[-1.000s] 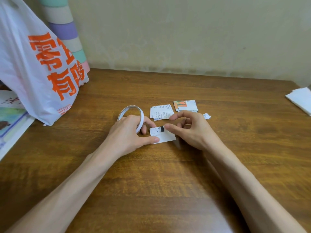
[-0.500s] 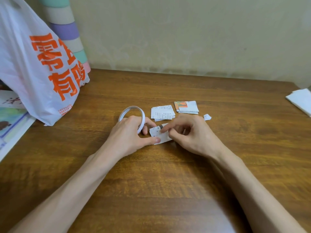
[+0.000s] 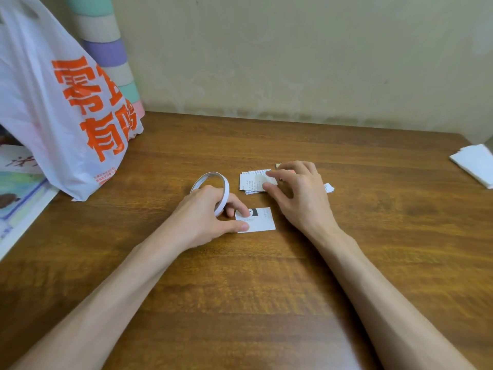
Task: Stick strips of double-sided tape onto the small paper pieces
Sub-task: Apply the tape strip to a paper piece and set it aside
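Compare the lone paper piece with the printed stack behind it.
The piece lies alone, nearer the person; the stack is several layered sheets, farther back. The piece bears a dark patch at its top edge; the stack's top sheet shows rows of fine print. The left hand, gripping the tape roll, pins the piece; the open right hand reaches over the stack. Both are small, white and flat on the table.
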The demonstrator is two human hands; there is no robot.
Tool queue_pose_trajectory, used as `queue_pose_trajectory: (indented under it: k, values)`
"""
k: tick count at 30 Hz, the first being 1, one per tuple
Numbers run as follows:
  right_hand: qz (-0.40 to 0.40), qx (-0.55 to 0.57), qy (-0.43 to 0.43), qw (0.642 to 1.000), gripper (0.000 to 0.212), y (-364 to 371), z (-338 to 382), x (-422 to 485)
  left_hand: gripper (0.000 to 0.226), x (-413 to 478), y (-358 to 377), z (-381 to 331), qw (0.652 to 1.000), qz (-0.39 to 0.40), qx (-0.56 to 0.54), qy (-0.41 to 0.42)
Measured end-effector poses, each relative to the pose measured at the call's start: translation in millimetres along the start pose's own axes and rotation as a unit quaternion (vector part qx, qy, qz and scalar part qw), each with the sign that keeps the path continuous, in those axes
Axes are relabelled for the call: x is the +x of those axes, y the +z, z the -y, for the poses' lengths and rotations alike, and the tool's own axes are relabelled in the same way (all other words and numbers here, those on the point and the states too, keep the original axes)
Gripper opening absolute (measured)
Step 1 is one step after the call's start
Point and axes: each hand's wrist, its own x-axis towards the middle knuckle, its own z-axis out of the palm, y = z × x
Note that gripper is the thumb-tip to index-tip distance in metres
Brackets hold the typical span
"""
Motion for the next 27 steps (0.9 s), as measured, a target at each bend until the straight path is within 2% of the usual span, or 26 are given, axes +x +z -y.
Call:
queue_pose_trajectory:
  k: [4,9,13,16,19,27]
  values:
    - [0.008,-0.072,-0.004,0.997,0.033,3.9,1.0,0.3,0.019,-0.4,-1.6,1.6,1.000,0.010,0.000,0.013]
    - [0.017,-0.045,0.016,0.999,0.032,2.6,4.9,6.2,0.023,-0.2,-2.2,0.4,1.000,0.008,0.003,0.018]
    - [0.055,-0.081,0.020,0.995,0.029,-0.4,9.4,14.1,0.025,-0.5,-1.5,3.6,1.000,-0.004,-0.019,0.019]
    - [0.067,-0.091,0.034,0.993,0.025,-0.1,11.2,17.9,0.026,0.7,-1.5,4.7,0.999,-0.031,-0.037,0.018]
    - [0.045,-0.088,0.028,0.995,0.021,1.9,12.5,17.4,0.025,1.1,-2.6,3.9,0.997,-0.067,-0.046,0.017]
    - [-0.014,0.004,-0.008,1.000,0.020,-0.2,16.0,11.8,0.024,2.7,-5.1,7.1,0.979,-0.178,-0.101,0.000]
